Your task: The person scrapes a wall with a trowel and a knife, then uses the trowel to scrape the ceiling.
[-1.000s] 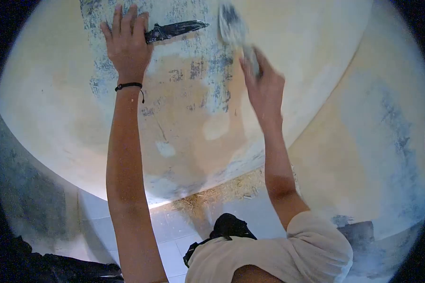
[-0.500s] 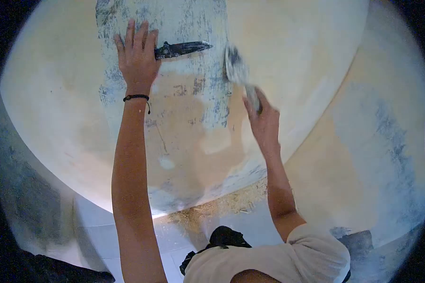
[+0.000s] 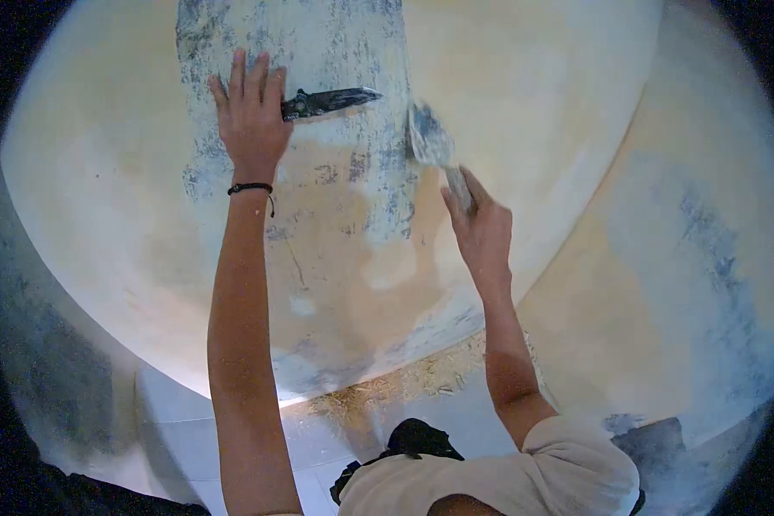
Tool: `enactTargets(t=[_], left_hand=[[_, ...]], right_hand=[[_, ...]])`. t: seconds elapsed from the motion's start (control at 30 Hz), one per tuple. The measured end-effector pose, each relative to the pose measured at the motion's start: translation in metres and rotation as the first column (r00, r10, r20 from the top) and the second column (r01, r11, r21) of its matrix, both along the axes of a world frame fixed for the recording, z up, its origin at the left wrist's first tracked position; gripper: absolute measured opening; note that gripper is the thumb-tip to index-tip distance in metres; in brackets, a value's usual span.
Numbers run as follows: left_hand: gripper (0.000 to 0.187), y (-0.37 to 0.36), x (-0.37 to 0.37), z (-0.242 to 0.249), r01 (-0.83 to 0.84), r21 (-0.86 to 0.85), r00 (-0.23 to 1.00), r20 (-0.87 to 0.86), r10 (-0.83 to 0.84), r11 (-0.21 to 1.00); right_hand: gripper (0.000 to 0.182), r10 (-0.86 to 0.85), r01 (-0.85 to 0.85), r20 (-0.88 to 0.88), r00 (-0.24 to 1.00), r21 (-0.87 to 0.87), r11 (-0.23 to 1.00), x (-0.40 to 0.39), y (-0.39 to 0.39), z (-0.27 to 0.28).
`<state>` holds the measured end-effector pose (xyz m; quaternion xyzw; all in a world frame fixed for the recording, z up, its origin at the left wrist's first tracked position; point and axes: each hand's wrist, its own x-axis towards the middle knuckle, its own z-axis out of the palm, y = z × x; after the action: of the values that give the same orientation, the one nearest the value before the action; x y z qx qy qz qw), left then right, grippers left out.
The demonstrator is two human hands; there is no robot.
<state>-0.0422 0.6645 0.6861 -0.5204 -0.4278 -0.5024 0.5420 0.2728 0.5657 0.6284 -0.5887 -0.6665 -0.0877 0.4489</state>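
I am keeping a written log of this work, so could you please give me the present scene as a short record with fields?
Left hand: fingers spread over the surface; grip unclear
Beside it: dark knife-like tool, tip pointing right
Left wrist: black cord bracelet
Right hand: closed around the handle of a scraper-like tool
Tool position: near the blue-grey patch's right edge; contact unclear
Surface: large, pale, rounded, with a streaky blue-grey patch
Below: straw-like bits on a pale floor
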Motion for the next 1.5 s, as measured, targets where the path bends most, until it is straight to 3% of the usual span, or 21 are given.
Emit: enactTargets(t=[0.1, 0.17, 0.23, 0.33, 0.4, 0.43, 0.53, 0.7, 0.9, 1.0, 1.03, 1.07, 1.1, 1.13, 1.2, 1.3, 1.33, 1.37, 1.4, 1.43, 1.5], left_hand=[[0.029, 0.000, 0.003, 0.000, 0.033, 0.036, 0.999, 0.005, -0.033, 0.999], [0.030, 0.001, 0.002, -0.001, 0.032, 0.037, 0.999, 0.013, -0.033, 0.999], [0.032, 0.002, 0.002, 0.000, 0.032, 0.041, 0.999, 0.008, -0.033, 0.999], [0.034, 0.003, -0.003, 0.000, 0.033, 0.043, 0.999, -0.008, -0.033, 0.999], [0.036, 0.000, -0.001, 0.000, 0.040, 0.029, 0.999, -0.002, -0.040, 0.999], [0.036, -0.001, 0.000, -0.001, 0.041, 0.027, 0.999, -0.004, -0.040, 0.999], [0.036, -0.004, 0.001, -0.001, 0.047, 0.002, 0.999, 0.001, -0.047, 0.999], [0.037, -0.003, 0.000, -0.001, 0.010, -0.016, 1.000, -0.003, -0.010, 1.000], [0.035, 0.008, -0.005, -0.003, -0.019, 0.038, 0.999, -0.032, 0.020, 0.999], [0.033, 0.006, -0.007, -0.001, -0.067, 0.038, 0.996, -0.063, 0.069, 0.997], [0.049, 0.013, -0.015, -0.007, -0.075, -0.056, 0.995, -0.074, 0.070, 0.996], [0.051, 0.016, -0.018, -0.010, -0.085, -0.048, 0.993, -0.086, 0.080, 0.995], [0.052, 0.018, -0.020, -0.009, -0.098, -0.033, 0.990, -0.102, 0.094, 0.995], [0.055, 0.019, -0.021, -0.007, -0.114, -0.013, 0.987, -0.119, 0.112, 0.993], [0.057, 0.017, -0.021, -0.004, -0.125, 0.036, 0.982, -0.137, 0.129, 0.992], [0.055, 0.029, -0.031, -0.002, -0.048, 0.085, 0.989, -0.134, 0.059, 0.995], [0.054, 0.033, -0.031, -0.003, -0.006, 0.088, 0.992, -0.126, 0.017, 0.996], [0.047, 0.020, -0.018, -0.004, -0.106, 0.068, 0.987, -0.118, 0.114, 0.992], [0.046, 0.023, -0.020, -0.005, -0.081, 0.071, 0.984, -0.156, 0.091, 0.994], [0.044, 0.031, -0.032, -0.002, -0.055, 0.083, 0.979, -0.190, 0.070, 0.995], [0.041, 0.035, -0.035, -0.001, -0.069, 0.061, 0.973, -0.215, 0.080, 0.996]], right_hand=[[0.050, 0.056, -0.074, 0.080, 0.995, 0.247, 0.966, -0.003, 0.024, 0.034], [0.050, 0.068, -0.089, 0.081, 0.994, 0.293, 0.952, -0.020, 0.036, 0.083], [0.050, 0.043, -0.110, 0.153, 0.987, 0.460, 0.881, -0.031, 0.061, 0.136], [0.045, 0.068, -0.134, 0.151, 0.986, 0.482, 0.866, -0.045, 0.053, 0.200], [0.041, 0.186, -0.226, 0.134, 0.973, 0.428, 0.875, -0.048, 0.042, 0.217], [0.046, 0.132, -0.207, 0.205, 0.970, 0.405, 0.891, -0.043, 0.042, 0.208], [0.049, 0.064, -0.131, 0.175, 0.983, 0.402, 0.906, -0.026, 0.062, 0.141], [0.051, 0.085, -0.091, 0.050, 0.995, 0.121, 0.989, 0.013, 0.032, 0.004], [0.045, -0.001, -0.021, -0.134, 0.991, -0.164, 0.986, 0.036, 0.002, -0.146], [0.056, -0.023, 0.018, -0.019, 1.000, -0.215, 0.976, 0.068, 0.009, -0.299], [0.050, 0.016, -0.116, -0.207, 0.978, -0.477, 0.871, 0.079, 0.001, -0.353], [0.046, 0.002, -0.288, -0.399, 0.917, -0.660, 0.694, 0.086, -0.017, -0.393], [0.038, -0.204, -0.459, -0.645, 0.736, -0.697, 0.551, 0.084, -0.046, -0.414], [0.034, -0.432, -0.640, -0.764, 0.478, -0.641, 0.424, 0.079, -0.073, -0.434], [0.027, -0.658, -0.797, -0.743, 0.124, -0.470, 0.380, 0.067, -0.126, -0.485], [0.027, -0.799, -0.923, -0.598, 0.067, -0.342, 0.178, 0.049, -0.178, -0.522], [0.027, -0.840, -0.929, -0.542, 0.015, -0.318, 0.189, 0.046, -0.189, -0.546], [0.028, -0.879, -0.933, -0.476, -0.037, -0.300, 0.201, 0.044, -0.194, -0.565], [0.033, -0.884, -0.913, -0.467, -0.003, -0.360, 0.193, 0.037, -0.192, -0.543], [0.040, -0.776, -0.951, -0.610, 0.161, -0.307, 0.044, 0.043, -0.189, -0.525], [0.043, -0.828, -0.931, -0.505, -0.242, -0.119, 0.345, 0.028, -0.181, -0.539]])
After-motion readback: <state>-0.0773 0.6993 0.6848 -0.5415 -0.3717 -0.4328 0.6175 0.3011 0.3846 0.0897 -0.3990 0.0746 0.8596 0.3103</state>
